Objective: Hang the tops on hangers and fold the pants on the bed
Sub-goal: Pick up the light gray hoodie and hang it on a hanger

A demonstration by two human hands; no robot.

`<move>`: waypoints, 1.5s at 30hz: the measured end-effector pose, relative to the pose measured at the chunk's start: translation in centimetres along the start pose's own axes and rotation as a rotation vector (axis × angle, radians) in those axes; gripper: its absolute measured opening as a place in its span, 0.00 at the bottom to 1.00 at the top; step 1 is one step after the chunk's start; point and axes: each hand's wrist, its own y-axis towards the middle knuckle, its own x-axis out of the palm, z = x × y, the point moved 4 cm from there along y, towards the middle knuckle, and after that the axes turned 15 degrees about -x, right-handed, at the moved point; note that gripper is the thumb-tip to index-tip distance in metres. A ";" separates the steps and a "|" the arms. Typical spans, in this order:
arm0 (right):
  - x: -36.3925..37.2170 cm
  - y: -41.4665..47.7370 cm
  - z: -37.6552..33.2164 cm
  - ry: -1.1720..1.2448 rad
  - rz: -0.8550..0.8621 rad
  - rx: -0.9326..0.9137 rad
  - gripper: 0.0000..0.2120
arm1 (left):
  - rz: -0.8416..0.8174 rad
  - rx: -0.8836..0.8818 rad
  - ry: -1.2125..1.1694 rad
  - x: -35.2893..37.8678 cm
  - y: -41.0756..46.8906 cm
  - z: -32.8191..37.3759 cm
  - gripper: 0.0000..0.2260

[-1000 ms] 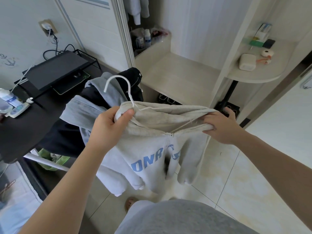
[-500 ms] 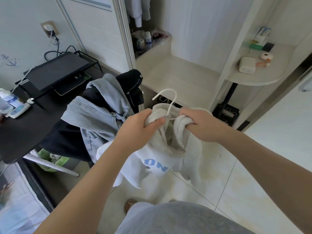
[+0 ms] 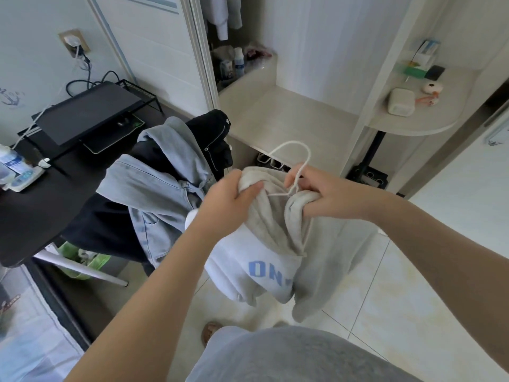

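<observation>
Centre of the frame: a pale grey hoodie (image 3: 264,244), bunched at the neck and hanging down toward the tiled floor (image 3: 413,299), with blue letters "ON" on the lower front. Held up in the air, clear of the floor.

Left grip (image 3: 228,199), just left of centre: fingers and thumb curled round a fold of the hoodie's neck fabric. Right grip (image 3: 330,191), just right of centre: fingers curled round the other bunch of neck fabric, with thumb and forefinger close against the wire neck of a white hanger (image 3: 290,143). Cannot tell whether actually pinching the wire. Hanger hook up above and between the two grips, lower part hidden inside the cloth.

Left of centre: a heap of clothes draped over the edge of a dark counter (image 3: 27,216). In the heap, a light denim jacket (image 3: 148,188), a grey hooded top (image 3: 179,150) and a black garment (image 3: 214,130). Further upper left on the counter: a black flat screen (image 3: 88,111) on a wire stand, and a power strip (image 3: 24,179) at the left edge. Wall socket (image 3: 74,45) with plugs above.

Upper middle: an open wardrobe with a pale garment (image 3: 220,17) hanging and bottles (image 3: 238,63) on its ledge. Upper right: a rounded shelf (image 3: 413,126) bearing a white box (image 3: 400,102). Bottom edge: grey clothing (image 3: 303,354) on the person and a sandalled foot (image 3: 210,330).
</observation>
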 end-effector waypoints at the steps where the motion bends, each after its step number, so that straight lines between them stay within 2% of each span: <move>1: -0.4 -0.3 0.2 0.038 -0.011 0.013 0.18 | 0.092 -0.023 0.039 -0.7 0.3 -0.5 0.17; 4: -0.9 -0.8 1.1 -0.020 0.043 0.017 0.09 | 0.326 -0.026 0.047 -2.9 0.6 -1.8 0.15; 5: -0.9 -0.8 1.6 -0.079 0.094 0.021 0.10 | 0.354 -0.023 0.016 -3.2 0.5 -2.0 0.13; 8: 0.1 -0.6 2.3 -0.263 0.169 0.025 0.16 | 0.300 -0.034 -0.183 -2.8 0.2 -1.5 0.11; 11: 1.2 0.0 3.5 -0.530 0.011 0.100 0.15 | 0.280 0.012 -0.313 -2.9 -0.4 -0.9 0.08; 13: 0.9 0.1 4.0 -0.475 0.054 0.189 0.18 | 0.276 0.059 -0.362 -3.4 -1.0 -0.5 0.08; 14: 0.6 0.1 3.8 -0.449 0.118 0.176 0.18 | 0.254 0.080 -0.368 -3.4 -1.2 -0.2 0.08; 17: -0.3 0.6 2.0 -0.370 0.362 0.041 0.16 | 0.076 0.119 -0.288 -2.5 -1.7 1.2 0.12; 20: -0.1 1.1 0.8 -0.175 0.443 -0.035 0.16 | -0.072 0.078 -0.163 -1.3 -1.5 1.6 0.13; 22: -0.1 1.1 0.8 -0.080 0.435 -0.039 0.16 | -0.111 0.111 -0.244 -1.5 -1.8 1.8 0.13; 23: -0.1 1.0 0.9 -0.046 0.419 -0.042 0.17 | -0.041 0.172 -0.248 -2.0 -1.8 1.7 0.14; 25: -0.3 0.7 0.9 -0.014 0.388 -0.057 0.17 | 0.218 0.301 -0.018 -3.0 -1.6 0.9 0.16; 26: -0.5 0.6 0.8 -0.007 0.379 -0.071 0.17 | 0.287 0.333 0.125 -3.3 -1.3 0.4 0.15; 29: -1.1 0.6 0.5 -0.021 0.347 -0.098 0.17 | 0.150 0.347 0.319 -3.2 0.4 -1.5 0.16; 32: -1.9 0.4 0.6 -0.025 0.297 -0.093 0.17 | 0.097 0.364 0.206 -3.9 1.2 -3.3 0.09; 34: -2.5 -0.1 0.9 0.013 0.297 -0.086 0.17 | 0.053 0.244 0.174 -4.2 1.6 -4.6 0.02; 36: -3.1 -0.5 1.1 0.040 0.301 -0.087 0.18 | -0.010 0.105 0.215 -3.5 1.8 -5.9 0.09; 39: -3.7 -1.1 1.1 0.013 0.286 -0.090 0.18 | 0.028 0.134 0.194 -2.8 1.4 -6.5 0.16; 45: -4.3 -2.0 1.2 -0.091 0.182 0.007 0.20 | 0.176 0.245 0.020 -4.5 -0.3 -5.4 0.05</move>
